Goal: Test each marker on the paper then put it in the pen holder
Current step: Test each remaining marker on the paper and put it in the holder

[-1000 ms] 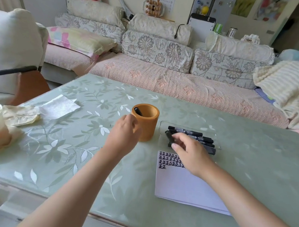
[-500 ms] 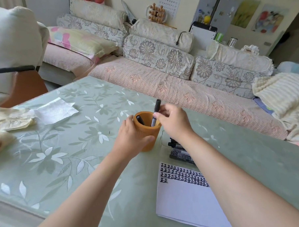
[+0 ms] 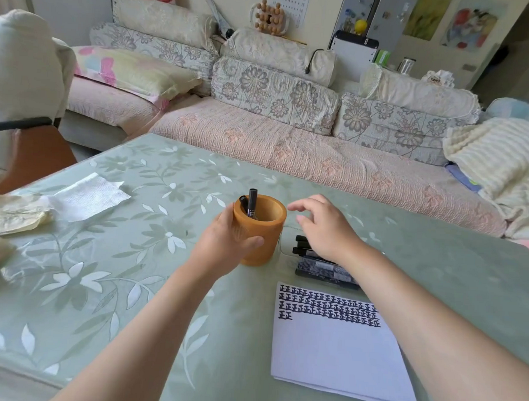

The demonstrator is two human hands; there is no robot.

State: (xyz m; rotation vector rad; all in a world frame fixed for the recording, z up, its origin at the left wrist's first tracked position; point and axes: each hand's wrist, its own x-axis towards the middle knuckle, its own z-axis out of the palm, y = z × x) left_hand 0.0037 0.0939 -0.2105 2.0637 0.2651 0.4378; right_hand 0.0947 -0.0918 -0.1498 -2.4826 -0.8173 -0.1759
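I see the left hand point(image 3: 225, 247) gripping the pen holder point(image 3: 266, 227), the right hand point(image 3: 328, 230) spread and empty. The paper point(image 3: 335, 355) repeats 正; print on the markers point(image 3: 324, 268) seems illegible.

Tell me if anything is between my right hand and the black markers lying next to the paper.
Nothing visible is. The right hand hovers open just above the markers, and the pen holder, gripped by the left hand, stands off to their left.
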